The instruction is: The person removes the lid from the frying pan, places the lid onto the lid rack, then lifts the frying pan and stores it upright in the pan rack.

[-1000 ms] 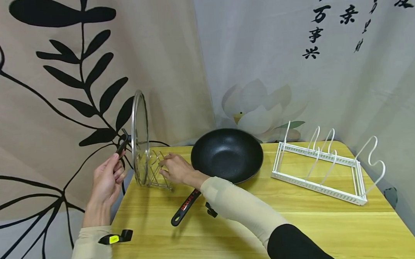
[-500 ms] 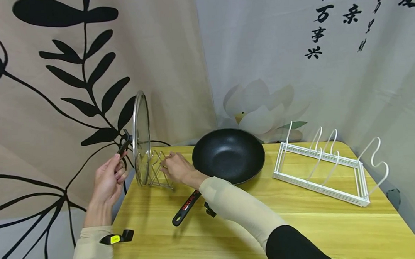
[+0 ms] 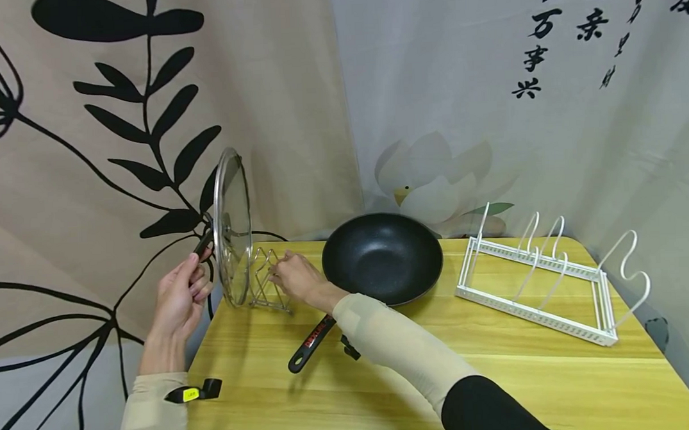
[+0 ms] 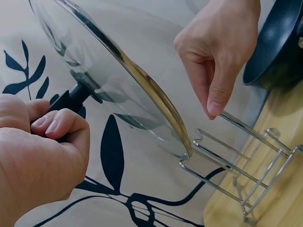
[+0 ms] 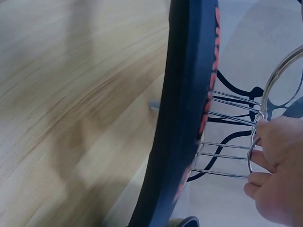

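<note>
The left hand (image 3: pixel 177 299) grips the glass lid (image 3: pixel 233 226) by its handle (image 3: pixel 204 242); the right hand (image 3: pixel 301 278) pinches the wire rack (image 4: pixel 229 164); just right of that hand sits a black wok (image 3: pixel 383 258).

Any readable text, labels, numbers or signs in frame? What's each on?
"睦万事兴": black column on the hanging cloth.
"亲": same cloth, next column; the character above it looks like "远".
"友": same cloth, top right.
Slanted small column between those last two: too small to read.
Red lettering on the pan handle: too blurred to read.
Yellow label on the black wrist device: too small to read.
</note>
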`<state>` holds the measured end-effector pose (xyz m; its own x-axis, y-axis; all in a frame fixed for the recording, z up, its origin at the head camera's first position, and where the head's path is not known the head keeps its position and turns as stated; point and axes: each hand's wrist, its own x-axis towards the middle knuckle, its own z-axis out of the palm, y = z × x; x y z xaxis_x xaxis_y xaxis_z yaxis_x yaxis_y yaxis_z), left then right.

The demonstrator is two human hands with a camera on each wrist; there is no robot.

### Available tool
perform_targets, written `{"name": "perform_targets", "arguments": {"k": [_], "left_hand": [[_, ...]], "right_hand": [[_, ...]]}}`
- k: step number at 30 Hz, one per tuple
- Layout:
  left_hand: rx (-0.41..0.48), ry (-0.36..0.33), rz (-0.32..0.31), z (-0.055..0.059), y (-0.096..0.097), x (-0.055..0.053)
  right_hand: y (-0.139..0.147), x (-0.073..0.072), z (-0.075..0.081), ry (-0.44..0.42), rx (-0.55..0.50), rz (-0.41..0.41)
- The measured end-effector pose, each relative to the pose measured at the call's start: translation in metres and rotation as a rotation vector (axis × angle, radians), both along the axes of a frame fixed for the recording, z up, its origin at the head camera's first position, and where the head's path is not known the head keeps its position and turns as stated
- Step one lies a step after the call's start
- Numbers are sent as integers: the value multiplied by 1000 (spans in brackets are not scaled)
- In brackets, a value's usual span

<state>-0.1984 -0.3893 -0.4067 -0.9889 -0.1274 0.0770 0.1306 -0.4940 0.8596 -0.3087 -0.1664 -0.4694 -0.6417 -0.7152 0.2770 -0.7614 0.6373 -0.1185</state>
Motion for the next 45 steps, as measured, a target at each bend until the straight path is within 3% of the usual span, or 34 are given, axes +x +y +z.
{"name": "perform_targets", "arguments": {"k": [9,21,27,45], "left_hand": [[43,1,-37,0,-6,-4],[51,-21,-75,-8,-16,-13],[58,-1,-95,-9,-16,-16],[-23,10,-119,-8,-21,-19]], "right_hand": [[0,0,2,-39,-11,-12],[-1,-3,1,-2,10,-4],[-1,-3,1,-10,15,-14],[0,0,0,-80,-15,-25]]}}
